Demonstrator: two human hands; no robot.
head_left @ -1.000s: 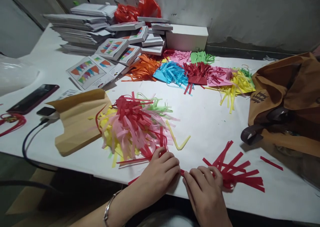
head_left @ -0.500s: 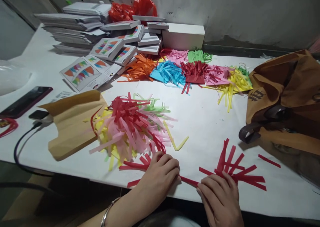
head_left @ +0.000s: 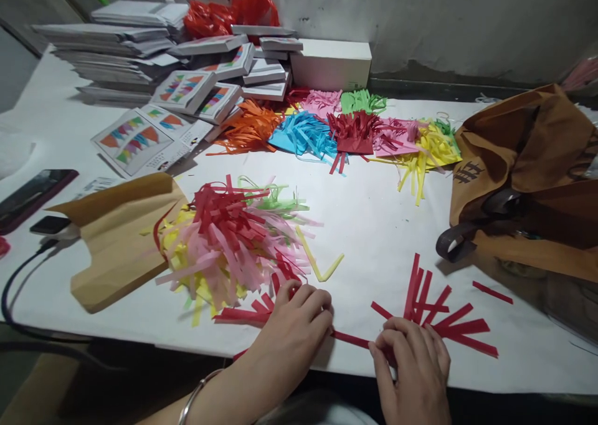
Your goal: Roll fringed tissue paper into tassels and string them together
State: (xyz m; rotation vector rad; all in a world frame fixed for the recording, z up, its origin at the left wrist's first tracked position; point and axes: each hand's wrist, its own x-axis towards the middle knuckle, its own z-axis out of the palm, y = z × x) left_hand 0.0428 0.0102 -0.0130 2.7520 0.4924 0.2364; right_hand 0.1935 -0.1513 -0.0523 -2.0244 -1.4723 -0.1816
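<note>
Red paper fringe spreads out beyond my right hand, whose curled fingers press on its near end at the table's front edge. My left hand is closed over more red fringe, with strips showing on its left side. A narrow red strip runs between the two hands. To the upper left of my left hand lies a heap of red, pink, yellow and green strips. A bent yellow strip rests just above my left hand.
Brown paper and a phone lie at the left. Stacked booklets, a white box and coloured fringe bundles line the back. A brown bag stands at the right. A loose red strip lies near it.
The view has shifted slightly, so the table's contents appear further left. My right hand's fingers have curled and lifted a little; my left hand has stayed nearly in place.
</note>
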